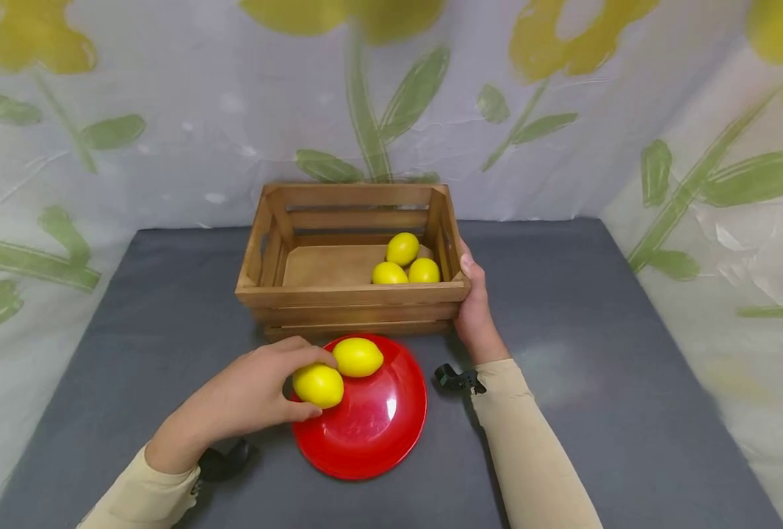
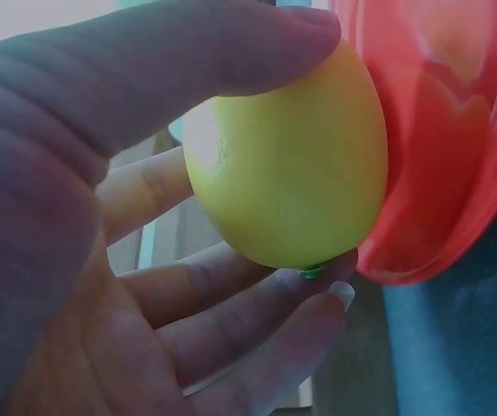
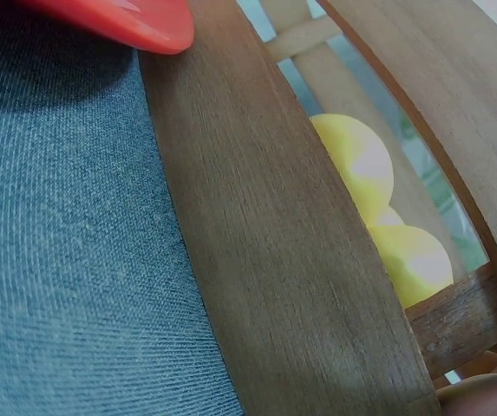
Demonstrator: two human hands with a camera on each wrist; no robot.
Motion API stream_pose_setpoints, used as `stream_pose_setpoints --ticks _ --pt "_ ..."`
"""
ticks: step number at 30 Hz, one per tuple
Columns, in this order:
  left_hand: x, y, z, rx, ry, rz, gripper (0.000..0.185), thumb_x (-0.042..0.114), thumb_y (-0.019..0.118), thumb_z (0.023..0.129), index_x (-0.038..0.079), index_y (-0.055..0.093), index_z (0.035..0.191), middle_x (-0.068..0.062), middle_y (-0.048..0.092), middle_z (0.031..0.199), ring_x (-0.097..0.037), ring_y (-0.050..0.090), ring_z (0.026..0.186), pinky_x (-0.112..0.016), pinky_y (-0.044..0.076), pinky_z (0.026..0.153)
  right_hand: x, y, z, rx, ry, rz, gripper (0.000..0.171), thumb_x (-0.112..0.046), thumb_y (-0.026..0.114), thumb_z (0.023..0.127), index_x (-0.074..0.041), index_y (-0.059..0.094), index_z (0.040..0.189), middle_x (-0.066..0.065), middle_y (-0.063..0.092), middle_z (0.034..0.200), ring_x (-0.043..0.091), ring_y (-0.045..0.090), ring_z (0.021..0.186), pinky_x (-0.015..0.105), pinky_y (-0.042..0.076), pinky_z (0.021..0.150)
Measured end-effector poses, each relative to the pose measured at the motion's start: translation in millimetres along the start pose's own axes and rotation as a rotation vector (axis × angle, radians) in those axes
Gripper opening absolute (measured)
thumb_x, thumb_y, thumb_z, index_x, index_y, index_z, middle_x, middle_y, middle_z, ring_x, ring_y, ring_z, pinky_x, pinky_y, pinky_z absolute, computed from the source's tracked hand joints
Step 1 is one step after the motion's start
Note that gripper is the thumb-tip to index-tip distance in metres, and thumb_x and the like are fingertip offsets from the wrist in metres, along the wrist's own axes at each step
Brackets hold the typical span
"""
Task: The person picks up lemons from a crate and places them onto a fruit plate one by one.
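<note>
Lemon [image 1: 318,385] lies at the red plate's [image 1: 372,433] left edge, long axis pointing left-right, left grip [image 1: 253,397] curled round it. Right grip [image 1: 474,308] clasps the crate's [image 1: 352,294] right corner.

Grey tablecloth [image 1: 629,353]; floral backdrop [image 1: 167,110]

A grey cloth table [image 1: 629,411] stands before crinkled flower-printed backdrop sheets [image 1: 186,110].

The head view looks down over the table; both close wrist views share the red plate [image 1: 372,426].
</note>
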State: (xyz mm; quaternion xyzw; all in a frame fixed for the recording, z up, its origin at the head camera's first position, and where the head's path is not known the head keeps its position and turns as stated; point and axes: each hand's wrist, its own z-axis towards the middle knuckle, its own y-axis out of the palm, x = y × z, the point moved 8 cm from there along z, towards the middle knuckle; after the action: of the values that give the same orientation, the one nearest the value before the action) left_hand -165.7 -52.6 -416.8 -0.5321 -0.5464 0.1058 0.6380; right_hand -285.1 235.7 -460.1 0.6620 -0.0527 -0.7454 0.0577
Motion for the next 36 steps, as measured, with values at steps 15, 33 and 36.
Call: stream_pose_setpoints --ticks 15,33,36 --pt "-2.2 11.3 -1.5 -0.011 0.026 -0.035 0.051 0.031 0.094 0.083 0.036 0.072 0.129 0.010 0.068 0.122 -0.013 0.062 0.107 -0.026 0.060 0.078 2 3 -2 0.003 0.011 -0.025 0.088 -0.067 0.033 0.098 -0.024 0.023 0.173 0.003 0.024 0.178 0.027 0.027 0.161 0.058 0.018 0.133" --pt "-9.3 19.6 7.8 -0.064 0.010 -0.067 0.057 0.031 0.096 0.080 0.035 0.072 0.132 0.009 0.067 0.126 -0.015 0.062 0.111 -0.027 0.060 0.079 1 -1 -1 0.018 0.017 -0.023 0.091 -0.067 0.035 0.096 -0.021 0.022 0.174 0.006 0.025 0.178 0.029 0.029 0.159 0.059 0.019 0.132" --pt "-8.5 21.5 7.6 -0.068 0.013 -0.063 0.056 0.030 0.095 0.080 0.034 0.072 0.132 0.010 0.067 0.126 -0.015 0.062 0.111 -0.028 0.060 0.079 0 0 -1 0.014 0.013 -0.020 0.090 -0.067 0.035 0.097 -0.021 0.022 0.174 0.007 0.025 0.178 0.029 0.029 0.159 0.058 0.019 0.132"
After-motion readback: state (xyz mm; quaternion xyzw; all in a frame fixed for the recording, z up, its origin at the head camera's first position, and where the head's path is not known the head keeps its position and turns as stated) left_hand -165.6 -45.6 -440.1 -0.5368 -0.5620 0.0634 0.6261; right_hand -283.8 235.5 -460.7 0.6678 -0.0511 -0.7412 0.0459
